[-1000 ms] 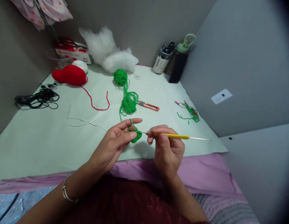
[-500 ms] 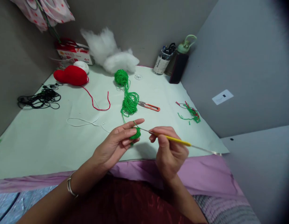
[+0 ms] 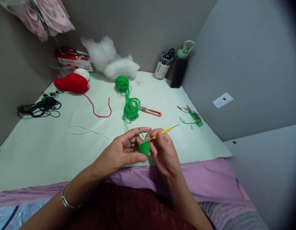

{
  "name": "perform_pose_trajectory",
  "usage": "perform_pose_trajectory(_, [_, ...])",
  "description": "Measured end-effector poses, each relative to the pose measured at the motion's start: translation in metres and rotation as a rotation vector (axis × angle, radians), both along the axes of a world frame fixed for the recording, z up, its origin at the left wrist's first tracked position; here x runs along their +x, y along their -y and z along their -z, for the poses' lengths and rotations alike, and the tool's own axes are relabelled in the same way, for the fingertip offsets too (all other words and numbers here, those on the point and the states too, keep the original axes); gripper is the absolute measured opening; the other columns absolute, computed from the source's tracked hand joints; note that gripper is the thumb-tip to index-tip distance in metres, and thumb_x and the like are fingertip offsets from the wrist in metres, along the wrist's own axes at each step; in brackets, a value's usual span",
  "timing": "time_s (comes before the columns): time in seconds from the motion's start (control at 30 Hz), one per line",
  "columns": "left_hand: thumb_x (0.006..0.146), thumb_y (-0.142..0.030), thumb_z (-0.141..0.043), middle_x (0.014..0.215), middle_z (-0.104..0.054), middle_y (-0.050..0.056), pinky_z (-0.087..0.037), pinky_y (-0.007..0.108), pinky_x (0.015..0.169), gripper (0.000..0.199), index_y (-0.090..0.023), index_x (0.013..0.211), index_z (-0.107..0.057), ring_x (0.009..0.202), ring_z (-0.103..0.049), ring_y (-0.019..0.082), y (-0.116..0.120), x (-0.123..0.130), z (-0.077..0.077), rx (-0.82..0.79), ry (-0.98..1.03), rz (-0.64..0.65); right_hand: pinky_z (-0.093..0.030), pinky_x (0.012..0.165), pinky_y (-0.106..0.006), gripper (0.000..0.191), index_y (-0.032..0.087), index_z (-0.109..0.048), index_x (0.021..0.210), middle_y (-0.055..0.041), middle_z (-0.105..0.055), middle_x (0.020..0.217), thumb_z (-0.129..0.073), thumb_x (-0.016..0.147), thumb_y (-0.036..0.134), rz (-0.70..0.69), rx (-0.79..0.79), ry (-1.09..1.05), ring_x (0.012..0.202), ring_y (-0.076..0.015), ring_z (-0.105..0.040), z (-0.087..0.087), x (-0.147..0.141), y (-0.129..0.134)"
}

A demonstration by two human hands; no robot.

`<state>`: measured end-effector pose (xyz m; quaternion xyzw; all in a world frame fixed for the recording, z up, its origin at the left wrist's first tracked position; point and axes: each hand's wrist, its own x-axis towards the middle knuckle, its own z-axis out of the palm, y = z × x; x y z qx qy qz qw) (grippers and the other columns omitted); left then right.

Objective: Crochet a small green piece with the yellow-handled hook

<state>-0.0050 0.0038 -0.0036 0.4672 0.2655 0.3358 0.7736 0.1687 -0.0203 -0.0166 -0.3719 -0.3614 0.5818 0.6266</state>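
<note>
A small green crocheted piece sits between my two hands. My left hand grips it with the thumb below, and green working yarn runs over its raised index finger. In my right hand is a crochet hook with a yellow handle, its metal tip lying at the top edge of the piece. Some right fingertips touch the piece's right side. The yarn leads back to a loose green tangle and a green yarn ball.
Orange thread snips lie right of the tangle. Around the table are a red stuffed piece, white stuffing, black cords, yarn scraps, a white cord loop, a pen cup and a bottle.
My right hand has moved left against the green piece, and the hook now points up to the right. The piece has turned in my left hand and shows more of its surface.
</note>
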Motion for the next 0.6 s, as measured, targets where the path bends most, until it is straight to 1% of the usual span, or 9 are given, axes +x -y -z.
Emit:
perform_pose_trajectory(0.1, [0.082, -0.026, -0.092, 0.105, -0.072, 0.003, -0.051, 0.031, 0.090, 0.061, -0.037, 0.138, -0.074, 0.100, -0.067, 0.020, 0.0016, 0.0016, 0.0004, 0.024, -0.031, 0.012, -0.046, 0.045, -0.020, 0.040, 0.022, -0.066, 0.084, 0.0036, -0.070, 0.079, -0.080, 0.086, 0.059, -0.055, -0.034, -0.063, 0.042, -0.0036, -0.036, 0.0008, 0.0001, -0.0002])
perform_pose_trajectory(0.17, [0.082, -0.025, -0.092, 0.106, -0.072, 0.002, -0.050, 0.032, 0.096, 0.058, -0.038, 0.137, -0.075, 0.105, -0.067, 0.020, 0.0037, 0.0033, 0.0005, 0.071, -0.062, -0.023, -0.044, 0.045, -0.020, 0.040, 0.022, -0.065, 0.085, 0.0034, -0.070, 0.079, -0.078, 0.089, 0.060, -0.069, -0.035, -0.062, 0.043, -0.0037, -0.037, 0.0031, 0.0006, 0.0003])
perform_pose_trajectory(0.23, [0.082, -0.024, -0.092, 0.104, -0.073, 0.002, -0.050, 0.032, 0.099, 0.056, -0.037, 0.135, -0.076, 0.104, -0.067, 0.020, 0.0055, 0.0045, 0.0000, 0.115, -0.097, -0.072, -0.043, 0.045, -0.020, 0.040, 0.022, -0.065, 0.087, 0.0031, -0.069, 0.079, -0.076, 0.090, 0.060, -0.071, -0.032, -0.053, 0.043, -0.0042, -0.037, 0.0046, 0.0011, 0.0006])
perform_pose_trajectory(0.33, [0.084, -0.026, -0.090, 0.098, -0.074, 0.001, -0.050, 0.032, 0.098, 0.051, -0.035, 0.132, -0.077, 0.097, -0.068, 0.019, 0.0064, 0.0052, -0.0015, 0.135, -0.123, -0.129, -0.042, 0.043, -0.019, 0.039, 0.022, -0.065, 0.086, 0.0023, -0.069, 0.077, -0.077, 0.089, 0.059, -0.038, -0.005, -0.044, 0.044, -0.0053, -0.041, 0.0036, 0.0012, 0.0007])
perform_pose_trajectory(0.47, [0.090, -0.030, -0.085, 0.092, -0.073, 0.000, -0.051, 0.031, 0.094, 0.037, -0.033, 0.127, -0.079, 0.092, -0.068, 0.017, 0.0058, 0.0049, -0.0016, 0.122, -0.092, -0.180, -0.045, 0.045, -0.019, 0.030, 0.022, -0.069, 0.087, 0.0013, -0.069, 0.076, -0.076, 0.093, 0.050, -0.003, 0.072, -0.035, 0.049, -0.0070, -0.051, 0.0018, 0.0000, 0.0017])
perform_pose_trajectory(0.6, [0.090, -0.028, -0.085, 0.093, -0.072, 0.000, -0.051, 0.031, 0.094, 0.039, -0.033, 0.129, -0.078, 0.093, -0.068, 0.018, 0.0065, 0.0042, 0.0001, 0.111, -0.085, -0.193, -0.050, 0.050, -0.021, 0.023, 0.021, -0.073, 0.087, -0.0005, -0.074, 0.081, -0.082, 0.089, 0.042, 0.049, 0.127, 0.005, 0.053, -0.0083, -0.057, 0.0037, -0.0015, 0.0040])
